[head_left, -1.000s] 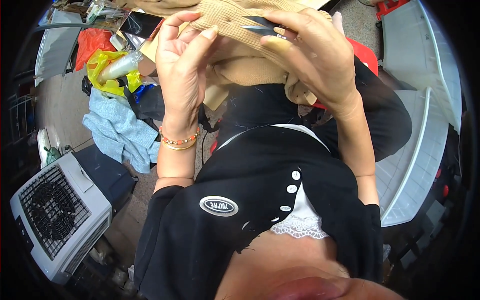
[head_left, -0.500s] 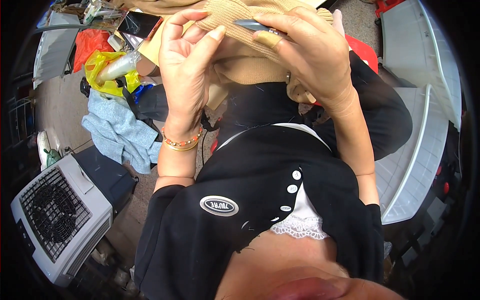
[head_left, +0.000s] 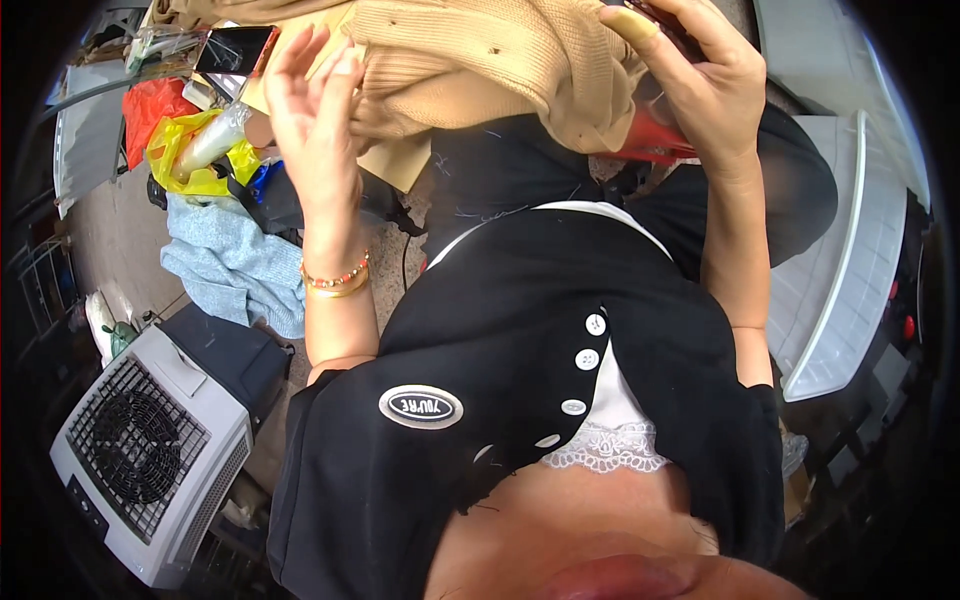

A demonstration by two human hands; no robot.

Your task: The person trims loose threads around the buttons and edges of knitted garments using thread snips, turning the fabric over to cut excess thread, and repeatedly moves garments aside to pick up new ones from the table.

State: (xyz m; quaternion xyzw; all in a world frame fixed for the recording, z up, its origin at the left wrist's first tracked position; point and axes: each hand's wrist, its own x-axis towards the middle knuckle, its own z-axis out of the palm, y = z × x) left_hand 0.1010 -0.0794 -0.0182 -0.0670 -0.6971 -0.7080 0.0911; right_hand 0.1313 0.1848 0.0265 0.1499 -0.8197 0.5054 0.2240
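Observation:
A tan ribbed-knit garment [head_left: 470, 45] is spread across the top middle, its folds hanging over my lap. My left hand [head_left: 315, 130] is raised at the garment's left side, fingers apart and holding nothing. On the right, my right hand [head_left: 710, 95] is lifted off the knit with its fingers curled. Between them shows part of the dark thread snips [head_left: 672, 22], mostly hidden by the fingers and the picture's edge. A yellowish wrap [head_left: 635, 24] covers one digit of that hand. Small dark specks dot the knit.
Left of the garment lie a phone [head_left: 237, 50], a red bag [head_left: 152, 115], a yellow bag [head_left: 165, 155] and a blue-grey knit [head_left: 235, 260]. An air cooler [head_left: 150, 440] stands lower left. White plastic panels [head_left: 835, 270] stand on the right.
Both hands have let go of the garment and moved apart, the left leftward, the right rightward with the snips. The garment now lies spread out flatter.

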